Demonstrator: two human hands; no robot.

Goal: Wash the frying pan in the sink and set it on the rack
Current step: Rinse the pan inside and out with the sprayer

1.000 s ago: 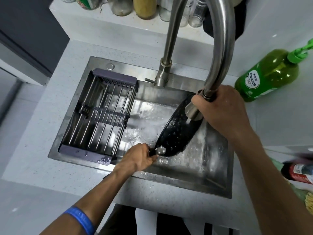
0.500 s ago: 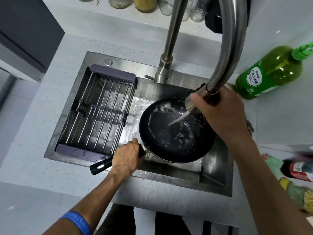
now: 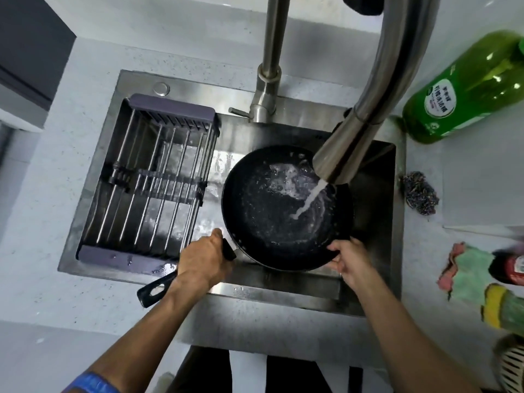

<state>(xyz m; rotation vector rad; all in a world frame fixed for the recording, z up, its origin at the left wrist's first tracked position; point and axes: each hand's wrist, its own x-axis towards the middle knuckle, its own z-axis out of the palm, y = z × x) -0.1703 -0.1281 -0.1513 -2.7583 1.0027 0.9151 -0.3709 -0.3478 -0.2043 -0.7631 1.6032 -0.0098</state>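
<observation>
The black frying pan (image 3: 272,219) lies face up over the right half of the steel sink (image 3: 377,251). Water runs from the tap spout (image 3: 343,157) into the pan, which holds foamy water. My left hand (image 3: 204,259) grips the pan's black handle near the pan; the handle's end sticks out over the sink's front rim. My right hand (image 3: 350,260) holds the pan's near right rim, fingers curled under its edge. The wire rack (image 3: 147,182) with purple ends sits across the sink's left half and holds nothing.
A green detergent bottle (image 3: 465,92) lies on the counter at the back right. A steel scourer (image 3: 419,192) rests right of the sink. Cloths (image 3: 465,273), a sponge (image 3: 499,307) and a red-labelled bottle (image 3: 510,268) crowd the right edge. The tall tap arches overhead.
The pan went from tilted on edge to lying face up under the water. My right hand let go of the tap spout and came down to the pan's near rim.
</observation>
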